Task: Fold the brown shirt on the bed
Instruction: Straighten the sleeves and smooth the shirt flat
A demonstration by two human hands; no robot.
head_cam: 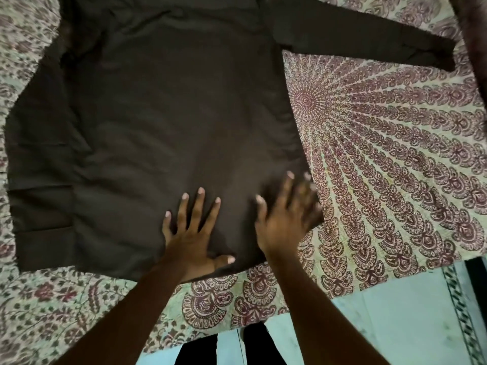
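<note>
The brown shirt (163, 122) lies spread flat on the bed, its hem toward me. One sleeve (369, 39) stretches out to the upper right; the other sleeve (39, 159) lies folded down along the left side. My left hand (195, 233) presses flat on the shirt near the hem with fingers spread. My right hand (287, 217) lies flat at the shirt's lower right corner, fingers straight and blurred by motion.
The bed carries a cream sheet with a maroon mandala print (395, 159). Its front edge (263, 322) runs just below my arms, with pale blue floor (395, 325) beyond. A dark cloth (474, 35) hangs at the top right corner.
</note>
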